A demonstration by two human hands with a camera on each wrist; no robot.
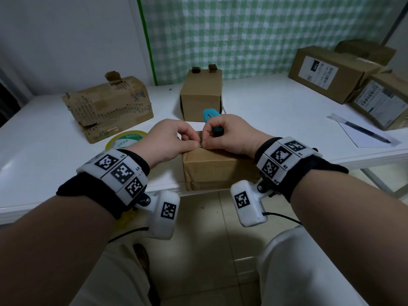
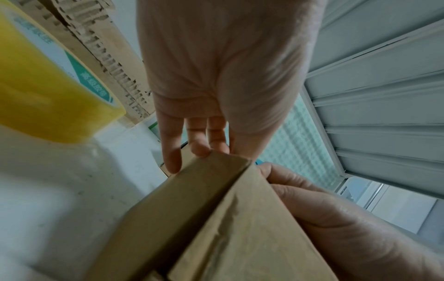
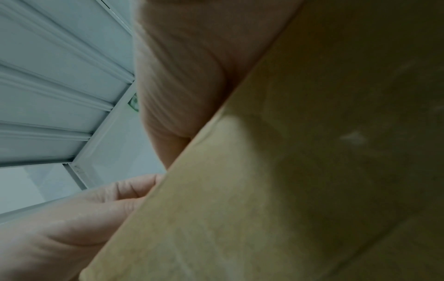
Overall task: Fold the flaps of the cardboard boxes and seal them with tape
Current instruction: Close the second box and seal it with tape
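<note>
A small brown cardboard box sits at the front edge of the white table, its top flaps folded down. Both hands rest on its top, thumb tips meeting at the middle seam. My left hand has its thumb on top and its fingers bent over the box's far edge. My right hand grips a teal cutter in its curled fingers while the thumb presses the box top. A yellow tape roll lies just left of the box, partly behind my left wrist.
A torn, crushed carton lies at the back left. A small upright box stands right behind the hands. Labelled boxes are stacked at the far right, with a pen on a paper sheet before them.
</note>
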